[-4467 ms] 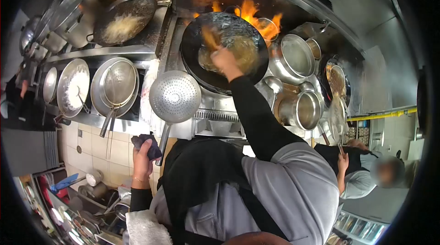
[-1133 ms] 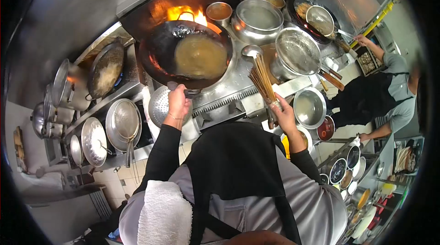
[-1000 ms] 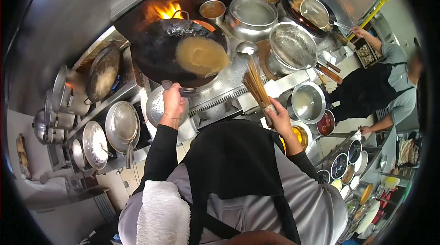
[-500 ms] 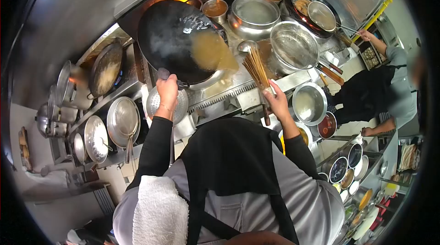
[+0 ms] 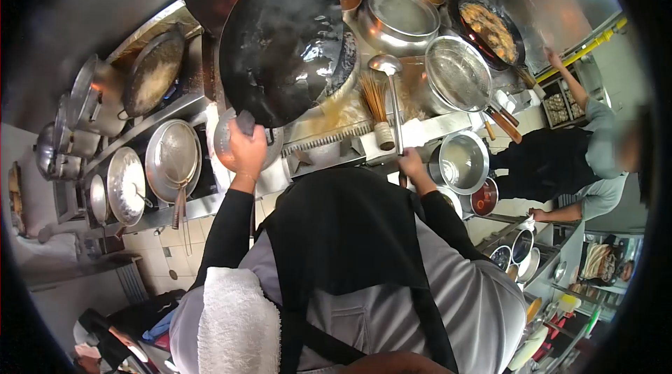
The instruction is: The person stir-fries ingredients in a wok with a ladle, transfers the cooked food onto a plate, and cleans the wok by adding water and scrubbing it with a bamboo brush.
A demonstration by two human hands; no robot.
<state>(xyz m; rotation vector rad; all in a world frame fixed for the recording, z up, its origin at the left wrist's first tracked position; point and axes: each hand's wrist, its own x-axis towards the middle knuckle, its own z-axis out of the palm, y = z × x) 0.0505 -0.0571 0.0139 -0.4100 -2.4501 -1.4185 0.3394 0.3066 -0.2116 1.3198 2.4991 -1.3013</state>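
My left hand (image 5: 248, 153) is closed around the wok's handle, with a dark cloth or grip at the top of the fist. The large black wok (image 5: 273, 45) is tilted over the burner, its inside wet and shiny, with steam above it. My right hand (image 5: 415, 170) grips the long handle of a steel ladle (image 5: 385, 64), whose bowl points away from me over the stove top. Just left of the ladle, a bamboo brush (image 5: 383, 135) stands with its bristles up against the stove's front edge.
Right of the wok are a steel pot (image 5: 402, 17), a mesh strainer (image 5: 458, 73) and a second wok with frying food (image 5: 490, 31). A pot of pale liquid (image 5: 462, 162) sits near my right arm. Strainers (image 5: 175, 160) hang at left. A co-worker (image 5: 553, 164) stands at right.
My right hand has let go of the bamboo brush and taken the ladle. The wok is tipped more, and the brownish water has left it. The co-worker's strainer is off the second wok.
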